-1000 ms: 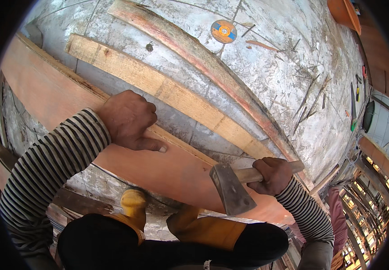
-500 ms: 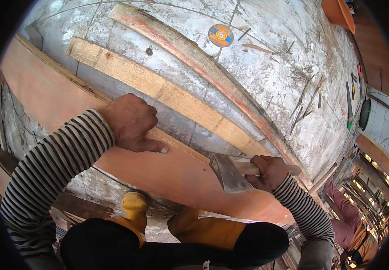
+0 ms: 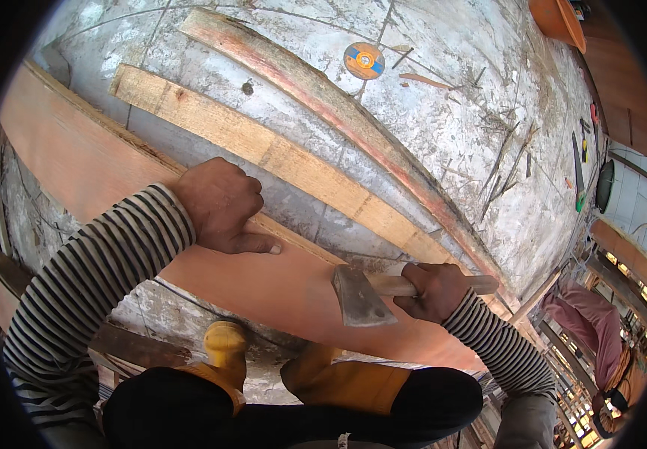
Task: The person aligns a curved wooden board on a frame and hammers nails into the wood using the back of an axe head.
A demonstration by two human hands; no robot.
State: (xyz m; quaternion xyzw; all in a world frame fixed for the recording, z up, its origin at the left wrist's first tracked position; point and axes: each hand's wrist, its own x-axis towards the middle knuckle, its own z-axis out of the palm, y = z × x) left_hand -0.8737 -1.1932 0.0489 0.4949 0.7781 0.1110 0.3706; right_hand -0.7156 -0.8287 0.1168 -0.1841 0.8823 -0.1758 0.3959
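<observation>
A long reddish-brown wooden board (image 3: pixel 256 288) stretches in front of me from the upper left to the lower right. My left hand (image 3: pixel 222 206) is closed over its far edge, the thumb lying along the near face. My right hand (image 3: pixel 436 292) grips the wooden handle of a hatchet (image 3: pixel 361 299) close behind the head. The hatchet's grey steel head lies over the board's right half, with its cutting edge toward me; whether it touches the wood I cannot tell. Beyond the board rests a pale curved plank (image 3: pixel 264 150), its right end near the hatchet handle.
A second curved plank with reddish sides (image 3: pixel 323 112) lies farther off. On the stained floor are an orange and blue cutting disc (image 3: pixel 364 60), wood slivers (image 3: pixel 499 176) and a green-handled saw (image 3: pixel 579 176). Another person (image 3: pixel 589 314) is at the right among stacked timber.
The hatchet and my right hand have shifted a little left along the board. My left hand keeps its hold. The person at the right has changed posture slightly.
</observation>
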